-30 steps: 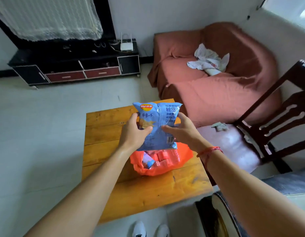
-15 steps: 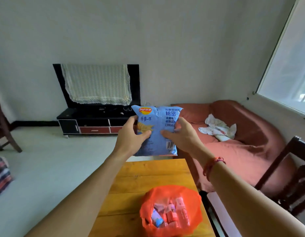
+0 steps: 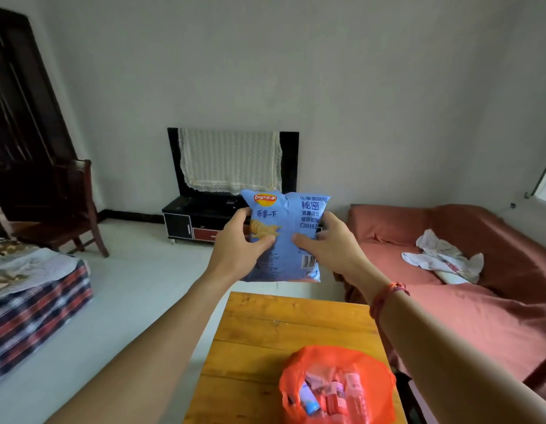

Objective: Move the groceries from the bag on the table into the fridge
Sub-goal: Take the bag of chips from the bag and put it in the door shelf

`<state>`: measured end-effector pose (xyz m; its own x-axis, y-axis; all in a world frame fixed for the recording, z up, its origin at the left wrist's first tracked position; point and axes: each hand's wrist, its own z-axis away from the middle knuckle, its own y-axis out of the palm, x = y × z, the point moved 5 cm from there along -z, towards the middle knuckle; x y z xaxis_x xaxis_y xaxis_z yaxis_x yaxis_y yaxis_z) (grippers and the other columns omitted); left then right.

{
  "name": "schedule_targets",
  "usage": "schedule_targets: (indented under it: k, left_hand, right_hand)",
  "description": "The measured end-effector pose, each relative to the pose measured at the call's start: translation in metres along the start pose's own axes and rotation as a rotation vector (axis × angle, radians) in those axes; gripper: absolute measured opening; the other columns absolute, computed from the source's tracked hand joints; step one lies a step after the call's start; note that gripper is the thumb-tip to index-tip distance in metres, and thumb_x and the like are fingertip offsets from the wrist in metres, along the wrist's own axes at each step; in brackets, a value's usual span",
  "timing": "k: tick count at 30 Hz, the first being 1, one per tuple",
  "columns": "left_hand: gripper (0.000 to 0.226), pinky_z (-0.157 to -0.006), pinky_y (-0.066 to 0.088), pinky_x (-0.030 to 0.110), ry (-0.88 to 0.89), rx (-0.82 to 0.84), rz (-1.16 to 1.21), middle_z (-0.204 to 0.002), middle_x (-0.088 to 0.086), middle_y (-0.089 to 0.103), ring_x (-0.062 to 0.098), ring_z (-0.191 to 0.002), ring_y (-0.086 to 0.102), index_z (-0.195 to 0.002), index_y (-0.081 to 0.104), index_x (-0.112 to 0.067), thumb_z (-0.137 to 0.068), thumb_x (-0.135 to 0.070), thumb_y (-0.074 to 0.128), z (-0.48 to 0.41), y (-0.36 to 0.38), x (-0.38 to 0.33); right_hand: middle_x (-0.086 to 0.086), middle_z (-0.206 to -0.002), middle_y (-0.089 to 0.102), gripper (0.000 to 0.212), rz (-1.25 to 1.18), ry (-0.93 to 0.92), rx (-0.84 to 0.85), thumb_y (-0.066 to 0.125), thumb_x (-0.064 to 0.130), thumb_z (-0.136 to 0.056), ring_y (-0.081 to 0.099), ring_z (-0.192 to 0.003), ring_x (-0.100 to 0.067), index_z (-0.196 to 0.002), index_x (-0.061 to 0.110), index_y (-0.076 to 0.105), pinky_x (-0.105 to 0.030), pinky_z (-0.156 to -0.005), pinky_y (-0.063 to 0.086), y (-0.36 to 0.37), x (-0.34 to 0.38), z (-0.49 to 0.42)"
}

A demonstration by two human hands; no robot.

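Blue chip bag (image 3: 291, 237) upright between left hand (image 3: 238, 246) and right hand (image 3: 325, 244), fingers seemingly curled tight around both edges.

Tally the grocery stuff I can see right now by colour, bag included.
Blue: 1, the chip bag, held up by the left hand and right hand.
Orange: 1, the plastic bag on the table.
The small items inside are too jumbled to count.
Total: 2
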<state>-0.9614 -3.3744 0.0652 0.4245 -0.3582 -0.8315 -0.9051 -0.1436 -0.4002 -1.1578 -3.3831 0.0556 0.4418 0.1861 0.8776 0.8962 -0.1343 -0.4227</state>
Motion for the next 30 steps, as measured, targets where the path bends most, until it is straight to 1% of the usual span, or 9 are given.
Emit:
schedule_targets:
  k: [4, 8, 14, 17, 20, 23, 24, 26, 30]
  left_hand:
    - [0.045, -0.070, 0.049, 0.014, -0.042, -0.072, -0.023, -0.110, -0.008, 0.066, 0.006, -0.097, 0.064, -0.120, 0.054, -0.023, -0.081, -0.026, 0.077, 0.020, -0.047, 0.014]
    - [0.044, -0.068, 0.049, 0.014, -0.097, -0.169, -0.052, -0.109, -0.007, 0.067, 0.009, -0.097, 0.065, -0.117, 0.055, -0.023, -0.080, -0.027, 0.078, 0.049, -0.105, 0.031]
    - [0.039, -0.075, 0.055, 0.027, -0.191, -0.384, -0.030, -0.097, -0.008, 0.072, 0.005, -0.088, 0.069, -0.110, 0.059, -0.026, -0.077, -0.017, 0.078, 0.125, -0.216, 0.057]
    - [0.041, -0.078, 0.058, 0.031, -0.247, -0.479, -0.002, -0.097, -0.007, 0.073, 0.006, -0.087, 0.070, -0.112, 0.060, -0.027, -0.078, -0.012, 0.077, 0.175, -0.275, 0.067]
    - [0.042, -0.071, 0.057, 0.031, -0.287, -0.575, 0.017, -0.095, -0.008, 0.074, 0.008, -0.086, 0.071, -0.111, 0.061, -0.030, -0.078, -0.010, 0.077, 0.232, -0.331, 0.070]
    - [0.042, -0.057, 0.051, 0.020, -0.324, -0.684, 0.030, -0.089, -0.010, 0.074, 0.005, -0.078, 0.071, -0.107, 0.060, -0.034, -0.079, -0.009, 0.077, 0.292, -0.382, 0.067]
    - [0.042, -0.058, 0.052, 0.020, -0.340, -0.721, 0.018, -0.089, -0.009, 0.075, 0.006, -0.078, 0.072, -0.108, 0.060, -0.034, -0.079, -0.009, 0.078, 0.311, -0.398, 0.066]
    - [0.045, -0.068, 0.056, 0.028, -0.369, -0.790, -0.028, -0.091, -0.005, 0.075, 0.010, -0.083, 0.072, -0.114, 0.059, -0.031, -0.078, -0.012, 0.079, 0.351, -0.428, 0.063]
    - [0.043, -0.079, 0.057, 0.034, -0.403, -0.946, -0.073, -0.092, 0.000, 0.076, 0.012, -0.088, 0.073, -0.112, 0.060, -0.027, -0.079, -0.005, 0.077, 0.428, -0.477, 0.052]
  right_hand:
    - [0.008, -0.103, 0.075, 0.044, -0.050, -0.019, 0.122, 0.079, 0.030, -0.079, 0.073, -0.087, -0.013, -0.117, 0.028, 0.056, -0.043, -0.083, 0.060, 0.047, 0.018, 0.000]
    - [0.009, -0.105, 0.073, 0.047, -0.079, -0.069, 0.216, 0.080, 0.030, -0.078, 0.072, -0.091, -0.014, -0.118, 0.026, 0.055, -0.044, -0.083, 0.060, 0.105, 0.046, 0.009]
    - [0.012, -0.105, 0.071, 0.045, -0.078, -0.185, 0.384, 0.080, 0.035, -0.078, 0.069, -0.094, -0.008, -0.115, 0.030, 0.055, -0.036, -0.086, 0.058, 0.212, 0.112, 0.054]
    - [0.013, -0.107, 0.071, 0.054, -0.166, -0.224, 0.530, 0.080, 0.034, -0.077, 0.067, -0.099, -0.008, -0.122, 0.030, 0.051, -0.036, -0.087, 0.058, 0.269, 0.144, 0.090]
    - [0.004, -0.108, 0.072, 0.064, -0.290, -0.203, 0.733, 0.080, 0.021, -0.080, 0.070, -0.096, -0.009, -0.131, 0.032, 0.043, -0.032, -0.080, 0.060, 0.326, 0.174, 0.136]
    - [0.002, -0.109, 0.071, 0.060, -0.340, -0.258, 0.851, 0.079, 0.011, -0.081, 0.070, -0.091, -0.004, -0.126, 0.032, 0.044, -0.021, -0.071, 0.057, 0.376, 0.209, 0.181]
    - [0.005, -0.108, 0.070, 0.059, -0.367, -0.279, 0.887, 0.078, 0.008, -0.081, 0.069, -0.087, 0.001, -0.124, 0.030, 0.044, -0.017, -0.068, 0.055, 0.393, 0.221, 0.196]
    - [0.010, -0.106, 0.070, 0.059, -0.399, -0.301, 0.977, 0.079, 0.006, -0.081, 0.069, -0.085, 0.003, -0.126, 0.025, 0.046, -0.015, -0.068, 0.053, 0.425, 0.244, 0.226]
    - [0.006, -0.114, 0.071, 0.067, -0.421, -0.363, 1.156, 0.084, 0.014, -0.077, 0.070, -0.097, -0.006, -0.130, 0.028, 0.045, -0.023, -0.077, 0.056, 0.488, 0.287, 0.287]
